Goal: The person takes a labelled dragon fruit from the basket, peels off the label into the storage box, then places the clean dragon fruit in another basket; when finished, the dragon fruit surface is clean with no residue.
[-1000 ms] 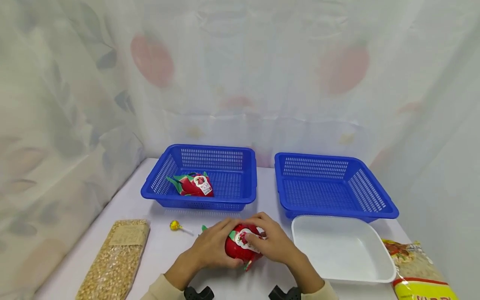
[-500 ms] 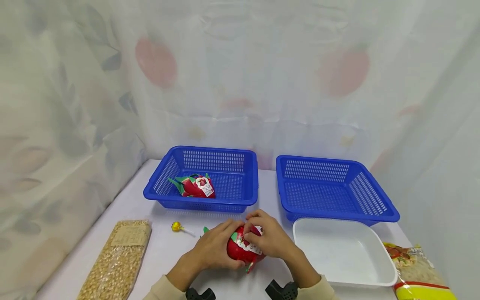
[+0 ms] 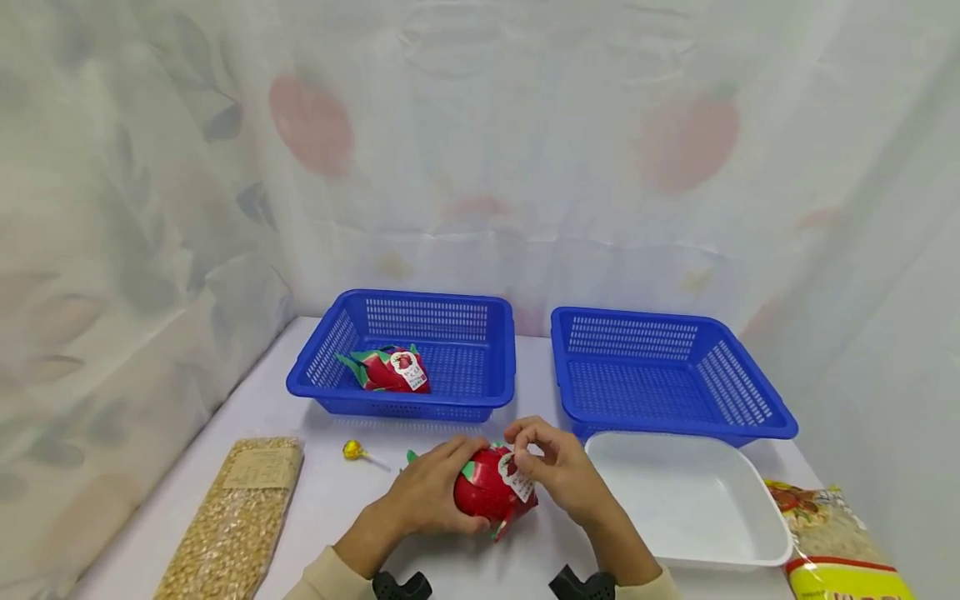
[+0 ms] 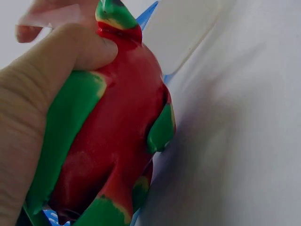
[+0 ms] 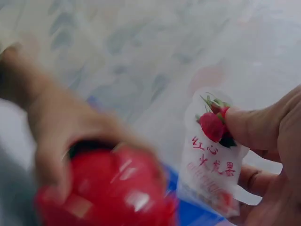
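Note:
A red dragon fruit with green-tipped scales (image 3: 483, 493) lies on the table at the front middle. My left hand (image 3: 429, 493) grips it from the left, the thumb pressing on its red skin in the left wrist view. Between thumb and fingers, my right hand (image 3: 566, 473) pinches a white label sticker (image 5: 211, 160) printed with a red fruit and red characters. In the right wrist view the sticker stands apart from the fruit; in the head view it overlaps the fruit's right side. A second dragon fruit (image 3: 386, 372), with a label on it, lies in the left blue basket (image 3: 405, 406).
Another blue basket (image 3: 637, 427) stands at the back right, with a white tray (image 3: 690, 500) before it. A yellow lollipop (image 3: 352, 450) lies left of my hands. A bag of yellow grains (image 3: 228, 508) is at the left, and a printed food bag (image 3: 840, 533) at the right.
My right hand has drawn back to the right and lifted the label off the dragon fruit's skin. The left hand keeps its hold on the fruit.

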Tool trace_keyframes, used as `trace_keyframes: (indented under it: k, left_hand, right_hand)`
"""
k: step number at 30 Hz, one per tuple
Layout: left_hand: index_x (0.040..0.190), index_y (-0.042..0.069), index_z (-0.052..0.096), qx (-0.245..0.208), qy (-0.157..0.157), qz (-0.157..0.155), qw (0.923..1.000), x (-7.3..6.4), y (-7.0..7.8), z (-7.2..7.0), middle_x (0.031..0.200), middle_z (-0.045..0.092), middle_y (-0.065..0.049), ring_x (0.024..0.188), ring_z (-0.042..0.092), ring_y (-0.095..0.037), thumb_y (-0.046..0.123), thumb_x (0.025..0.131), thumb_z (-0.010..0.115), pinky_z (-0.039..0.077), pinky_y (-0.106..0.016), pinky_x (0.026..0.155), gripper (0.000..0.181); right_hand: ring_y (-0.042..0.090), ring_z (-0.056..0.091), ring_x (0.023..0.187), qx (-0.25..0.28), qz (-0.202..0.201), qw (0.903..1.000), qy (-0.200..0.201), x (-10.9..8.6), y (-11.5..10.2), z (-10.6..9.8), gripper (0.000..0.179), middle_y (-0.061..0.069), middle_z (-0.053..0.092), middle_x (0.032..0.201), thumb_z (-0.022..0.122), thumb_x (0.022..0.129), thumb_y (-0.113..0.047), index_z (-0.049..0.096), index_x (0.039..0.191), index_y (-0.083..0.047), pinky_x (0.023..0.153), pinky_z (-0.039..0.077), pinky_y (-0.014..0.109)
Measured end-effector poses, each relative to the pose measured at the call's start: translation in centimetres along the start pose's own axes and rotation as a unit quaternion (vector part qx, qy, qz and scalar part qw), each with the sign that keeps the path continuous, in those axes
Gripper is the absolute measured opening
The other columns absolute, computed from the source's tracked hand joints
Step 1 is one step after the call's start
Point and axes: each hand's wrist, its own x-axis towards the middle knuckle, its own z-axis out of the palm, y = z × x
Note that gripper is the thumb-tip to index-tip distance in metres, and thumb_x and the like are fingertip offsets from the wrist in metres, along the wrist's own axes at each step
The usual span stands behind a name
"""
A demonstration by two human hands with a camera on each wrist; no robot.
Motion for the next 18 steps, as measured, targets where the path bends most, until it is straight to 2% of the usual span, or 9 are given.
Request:
trace_keyframes:
  k: [3, 6, 9, 15, 18]
  left_hand:
    - [0.136, 0.029, 0.046, 0.003, 0.008, 0.009, 0.9999, -0.3, 0.0, 0.2, 0.122, 0.052, 0.011, 0.105, 0.055, -0.012, 0.054, 0.061, 0.081, 0.054, -0.035, 0.076, 0.086]
    - [0.135, 0.029, 0.046, 0.004, 0.012, 0.013, 0.9998, -0.3, 0.0, 0.4, 0.121, 0.052, 0.011, 0.106, 0.055, -0.012, 0.054, 0.061, 0.081, 0.054, -0.035, 0.076, 0.086]
    - [0.135, 0.030, 0.045, 0.005, 0.012, 0.011, 0.9999, -0.4, 0.0, 0.5, 0.121, 0.052, 0.011, 0.106, 0.055, -0.012, 0.054, 0.060, 0.081, 0.054, -0.035, 0.076, 0.086]
    - [0.134, 0.030, 0.046, 0.007, 0.023, 0.015, 0.9996, -0.5, 0.0, 0.6, 0.120, 0.052, 0.011, 0.106, 0.054, -0.012, 0.053, 0.060, 0.081, 0.054, -0.035, 0.075, 0.086]
    - [0.135, 0.030, 0.045, 0.004, 0.023, 0.017, 0.9996, -0.5, -0.1, 0.6, 0.120, 0.052, 0.011, 0.106, 0.054, -0.012, 0.054, 0.060, 0.081, 0.054, -0.035, 0.075, 0.085]
  right_hand:
    - [0.042, 0.046, 0.114, 0.049, 0.010, 0.9983, 0.029, -0.1, -0.9, -0.4, 0.010, 0.032, 0.051, 0.116, 0.060, 0.094, -0.003, 0.056, 0.088, 0.004, 0.086, 0.049, 0.035]
    - [0.040, 0.045, 0.118, 0.064, 0.047, 0.9949, 0.062, -0.2, -1.8, -0.8, 0.015, 0.028, 0.052, 0.119, 0.061, 0.094, -0.006, 0.057, 0.090, 0.008, 0.089, 0.049, 0.035]
    - [0.038, 0.044, 0.122, 0.084, 0.074, 0.9906, 0.078, -0.6, -2.3, -1.4, 0.020, 0.025, 0.053, 0.122, 0.062, 0.093, -0.006, 0.057, 0.096, 0.013, 0.094, 0.046, 0.037]
    - [0.028, 0.049, 0.120, 0.126, 0.082, 0.9861, 0.071, -1.9, -3.1, -3.8, 0.021, 0.024, 0.052, 0.126, 0.059, 0.093, -0.001, 0.061, 0.110, 0.011, 0.093, 0.046, 0.035]
    - [0.024, 0.053, 0.116, 0.128, 0.079, 0.9865, 0.063, -2.7, -3.1, -5.4, 0.021, 0.017, 0.055, 0.125, 0.055, 0.095, 0.000, 0.062, 0.113, 0.009, 0.092, 0.047, 0.034]
